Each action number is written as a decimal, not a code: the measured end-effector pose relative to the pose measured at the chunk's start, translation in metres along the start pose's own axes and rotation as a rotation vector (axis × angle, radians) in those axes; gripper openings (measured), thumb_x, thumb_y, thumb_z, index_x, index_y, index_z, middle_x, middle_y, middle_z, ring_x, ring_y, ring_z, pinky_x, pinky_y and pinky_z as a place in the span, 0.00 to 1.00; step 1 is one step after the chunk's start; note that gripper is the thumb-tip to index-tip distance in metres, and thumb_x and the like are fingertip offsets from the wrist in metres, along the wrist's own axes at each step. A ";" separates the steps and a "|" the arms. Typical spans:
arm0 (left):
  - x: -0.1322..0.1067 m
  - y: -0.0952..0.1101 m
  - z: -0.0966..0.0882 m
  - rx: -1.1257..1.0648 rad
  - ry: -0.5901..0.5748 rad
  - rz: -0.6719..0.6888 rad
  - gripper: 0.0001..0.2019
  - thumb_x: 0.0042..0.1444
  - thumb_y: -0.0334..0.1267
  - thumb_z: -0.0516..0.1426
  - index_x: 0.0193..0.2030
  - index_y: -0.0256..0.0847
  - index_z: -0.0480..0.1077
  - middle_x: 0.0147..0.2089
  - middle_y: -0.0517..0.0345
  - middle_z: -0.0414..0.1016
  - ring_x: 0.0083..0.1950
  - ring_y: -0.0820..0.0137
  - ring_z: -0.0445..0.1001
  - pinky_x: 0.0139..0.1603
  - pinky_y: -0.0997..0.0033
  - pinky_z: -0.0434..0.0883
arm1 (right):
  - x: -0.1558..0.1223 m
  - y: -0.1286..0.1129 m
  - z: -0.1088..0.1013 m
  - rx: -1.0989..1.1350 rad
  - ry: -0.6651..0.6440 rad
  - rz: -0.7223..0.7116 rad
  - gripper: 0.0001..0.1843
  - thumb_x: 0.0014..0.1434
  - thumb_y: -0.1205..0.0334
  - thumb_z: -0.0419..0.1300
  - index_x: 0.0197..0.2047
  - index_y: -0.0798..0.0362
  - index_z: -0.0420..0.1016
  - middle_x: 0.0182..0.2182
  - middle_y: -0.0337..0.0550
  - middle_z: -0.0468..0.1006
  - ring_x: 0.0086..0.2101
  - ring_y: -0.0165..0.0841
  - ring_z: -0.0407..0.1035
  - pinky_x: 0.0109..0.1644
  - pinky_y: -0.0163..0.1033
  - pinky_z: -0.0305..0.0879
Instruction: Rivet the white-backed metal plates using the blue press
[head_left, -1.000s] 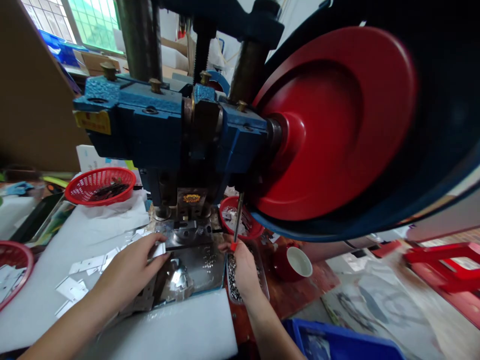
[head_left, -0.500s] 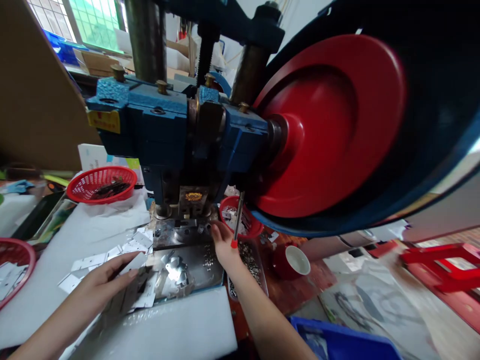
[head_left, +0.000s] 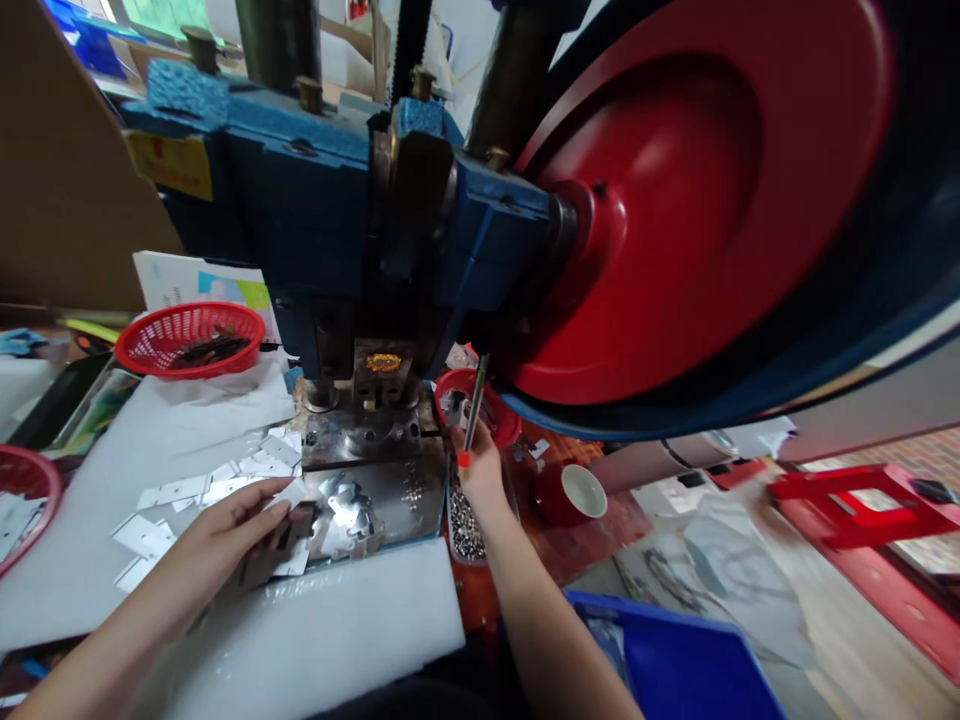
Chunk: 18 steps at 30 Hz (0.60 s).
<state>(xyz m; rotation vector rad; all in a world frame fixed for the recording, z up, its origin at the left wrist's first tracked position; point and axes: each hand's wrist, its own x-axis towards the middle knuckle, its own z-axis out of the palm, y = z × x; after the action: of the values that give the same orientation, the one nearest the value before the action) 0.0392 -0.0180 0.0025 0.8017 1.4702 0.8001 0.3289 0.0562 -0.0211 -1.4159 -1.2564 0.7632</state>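
Observation:
My left hand (head_left: 238,525) pinches a flat metal plate (head_left: 294,494) between thumb and fingers, over the front left of the press bed. Loose punched plates (head_left: 217,480) are scattered around it. My right hand (head_left: 481,472) is at the near side of a red basket (head_left: 510,425), behind a metal lever (head_left: 476,405) with a red tip. A small pale metal plate (head_left: 466,411) shows at its fingertips, partly hidden by the lever. Between the hands lies the steel die (head_left: 364,437) of the blue press (head_left: 300,200), with shiny plates (head_left: 347,512) in front of it.
A large red flywheel (head_left: 675,230) overhangs the right side. Below it are a tray of small metal parts (head_left: 466,525), a red mug (head_left: 559,497) and a blue bin (head_left: 675,650). Red baskets (head_left: 187,340) stand left, and white foam (head_left: 360,620) covers the front.
My right hand has moved from the die's right edge to the red basket behind the lever. My left hand stays low at the left, holding a plate. The view has shifted closer.

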 end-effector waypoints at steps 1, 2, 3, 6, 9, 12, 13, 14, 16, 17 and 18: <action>0.000 0.001 0.002 -0.029 -0.019 -0.015 0.33 0.39 0.52 0.66 0.52 0.41 0.67 0.39 0.54 0.77 0.32 0.72 0.71 0.30 0.74 0.69 | -0.007 0.002 -0.005 -0.046 -0.015 -0.009 0.17 0.57 0.59 0.55 0.49 0.53 0.71 0.39 0.45 0.79 0.41 0.38 0.72 0.42 0.40 0.67; 0.000 0.002 0.005 -0.066 -0.036 -0.034 0.34 0.37 0.51 0.67 0.53 0.42 0.67 0.40 0.55 0.77 0.32 0.71 0.71 0.31 0.74 0.69 | -0.015 0.003 -0.009 -0.122 -0.060 -0.021 0.16 0.57 0.60 0.56 0.49 0.51 0.72 0.40 0.44 0.79 0.41 0.37 0.72 0.44 0.40 0.66; 0.000 0.002 0.008 -0.105 -0.053 -0.052 0.36 0.35 0.50 0.68 0.53 0.42 0.67 0.41 0.55 0.77 0.33 0.71 0.72 0.32 0.73 0.70 | -0.022 0.004 -0.010 -0.218 -0.128 -0.038 0.14 0.57 0.61 0.56 0.47 0.50 0.74 0.39 0.42 0.79 0.41 0.37 0.72 0.45 0.39 0.66; -0.001 0.004 0.017 -0.173 -0.077 -0.081 0.38 0.31 0.47 0.70 0.53 0.43 0.68 0.44 0.54 0.76 0.35 0.68 0.74 0.34 0.71 0.72 | -0.036 0.004 -0.003 -0.471 -0.333 -0.118 0.09 0.58 0.64 0.56 0.37 0.48 0.78 0.36 0.41 0.80 0.40 0.35 0.72 0.47 0.38 0.64; -0.004 0.004 0.021 -0.141 -0.104 -0.068 0.36 0.34 0.48 0.69 0.53 0.44 0.68 0.44 0.54 0.76 0.38 0.66 0.76 0.35 0.71 0.72 | -0.039 0.000 0.008 -0.699 -0.394 -0.211 0.07 0.57 0.65 0.58 0.35 0.48 0.79 0.36 0.41 0.78 0.39 0.35 0.71 0.46 0.37 0.63; -0.007 0.002 0.022 -0.097 -0.115 -0.047 0.33 0.39 0.49 0.66 0.55 0.45 0.68 0.41 0.55 0.77 0.37 0.67 0.76 0.31 0.73 0.70 | -0.036 -0.005 0.015 -0.873 -0.429 -0.283 0.06 0.55 0.66 0.59 0.32 0.49 0.78 0.35 0.42 0.77 0.40 0.36 0.69 0.45 0.38 0.62; -0.008 0.000 0.022 -0.090 -0.105 -0.037 0.32 0.41 0.50 0.66 0.55 0.45 0.68 0.40 0.56 0.77 0.35 0.67 0.76 0.29 0.74 0.70 | -0.035 -0.007 0.017 -0.902 -0.437 -0.303 0.05 0.55 0.66 0.60 0.32 0.49 0.78 0.35 0.42 0.77 0.40 0.36 0.69 0.45 0.38 0.61; -0.008 -0.001 0.022 -0.087 -0.092 -0.027 0.31 0.42 0.50 0.65 0.55 0.45 0.68 0.39 0.56 0.76 0.34 0.68 0.75 0.28 0.74 0.69 | -0.034 -0.010 0.018 -0.911 -0.441 -0.319 0.05 0.55 0.66 0.60 0.32 0.49 0.77 0.35 0.42 0.77 0.40 0.37 0.68 0.44 0.38 0.61; -0.007 -0.004 0.021 -0.101 -0.067 -0.022 0.31 0.42 0.49 0.65 0.54 0.44 0.68 0.37 0.56 0.76 0.34 0.68 0.75 0.28 0.74 0.69 | -0.031 -0.016 0.023 -0.879 -0.433 -0.353 0.05 0.55 0.65 0.59 0.32 0.49 0.77 0.35 0.41 0.76 0.40 0.36 0.67 0.43 0.38 0.60; -0.005 -0.005 0.021 -0.113 -0.062 -0.035 0.31 0.41 0.49 0.66 0.54 0.44 0.68 0.36 0.56 0.76 0.35 0.67 0.75 0.29 0.74 0.69 | -0.028 -0.020 0.026 -0.849 -0.420 -0.375 0.05 0.56 0.65 0.59 0.32 0.49 0.77 0.34 0.41 0.76 0.39 0.35 0.67 0.43 0.37 0.60; -0.004 -0.006 0.021 -0.127 -0.061 -0.052 0.32 0.40 0.48 0.66 0.54 0.43 0.68 0.36 0.56 0.76 0.35 0.67 0.75 0.30 0.73 0.70 | -0.024 -0.025 0.031 -0.821 -0.404 -0.399 0.05 0.57 0.65 0.58 0.33 0.49 0.77 0.34 0.40 0.75 0.39 0.35 0.67 0.43 0.37 0.59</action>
<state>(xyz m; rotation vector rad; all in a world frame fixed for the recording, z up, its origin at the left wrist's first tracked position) 0.0600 -0.0242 -0.0011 0.6839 1.3665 0.8147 0.2870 0.0394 -0.0092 -1.5853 -2.2549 0.2474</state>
